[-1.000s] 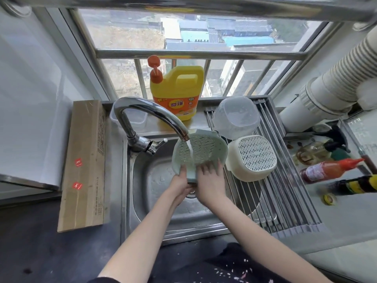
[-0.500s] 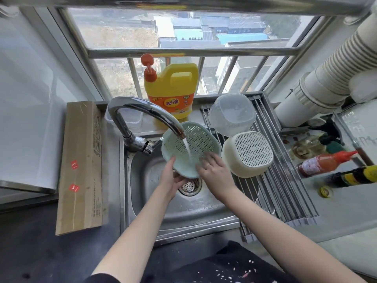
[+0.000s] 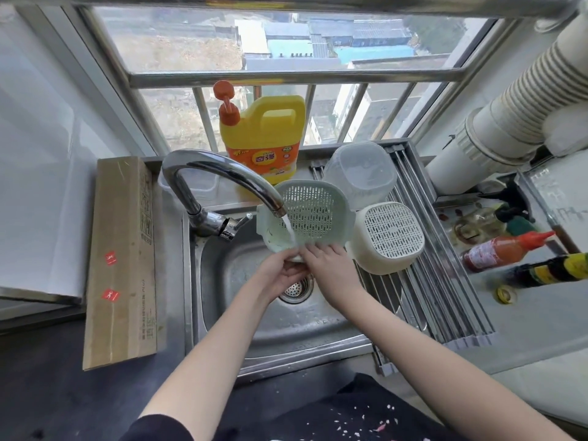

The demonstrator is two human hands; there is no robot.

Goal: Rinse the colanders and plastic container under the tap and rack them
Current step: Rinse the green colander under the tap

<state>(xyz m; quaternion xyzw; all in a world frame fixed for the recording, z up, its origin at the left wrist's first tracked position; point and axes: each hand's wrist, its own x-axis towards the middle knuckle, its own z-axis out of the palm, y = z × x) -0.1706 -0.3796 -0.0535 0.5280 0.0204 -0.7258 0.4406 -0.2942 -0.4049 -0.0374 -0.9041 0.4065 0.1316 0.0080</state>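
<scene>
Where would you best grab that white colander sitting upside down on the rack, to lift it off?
Probably by its rounded side walls, coming down from above with fingers spread on two opposite sides. The white colander lies upside down on the rack, so its rim faces down and its perforated base faces up with no handle showing. The near and right sides look free; the green colander crowds its left.

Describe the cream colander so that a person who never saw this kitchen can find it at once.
Start at the steel sink and look to the roll-up drying rack over its right side. The cream colander lies upside down there, slotted base up. The clear plastic container behind it has no holes, and the green colander is in the hands under the tap.
</scene>
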